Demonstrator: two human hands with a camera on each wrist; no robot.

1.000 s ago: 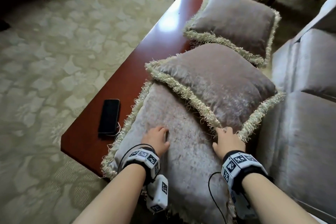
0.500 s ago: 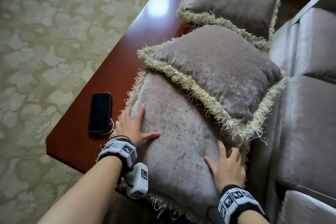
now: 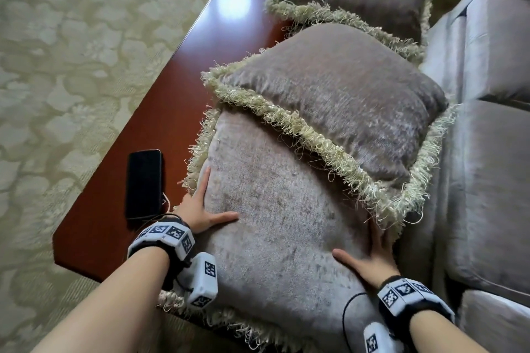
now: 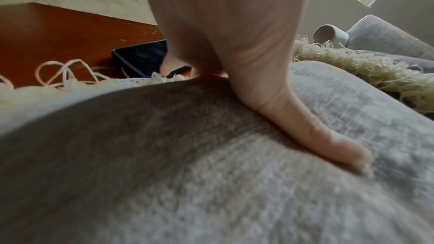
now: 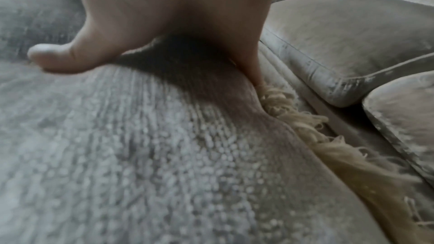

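The left grip [image 3: 200,212] and right grip [image 3: 375,255], fingers stretched flat, are pressing against opposite sides of the near cushion [image 3: 281,223], lying on the counter [image 3: 100,223] beside a phone [image 3: 144,184].

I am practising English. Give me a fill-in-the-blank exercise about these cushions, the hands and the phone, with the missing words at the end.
On the table lie ____ fringed cushions in a row.
The left hand and the right hand press flat on the nearest cushion; the phone lies beside the ____ one.
The sofa stands to the ____ of the table.
Missing words: three; left; right.
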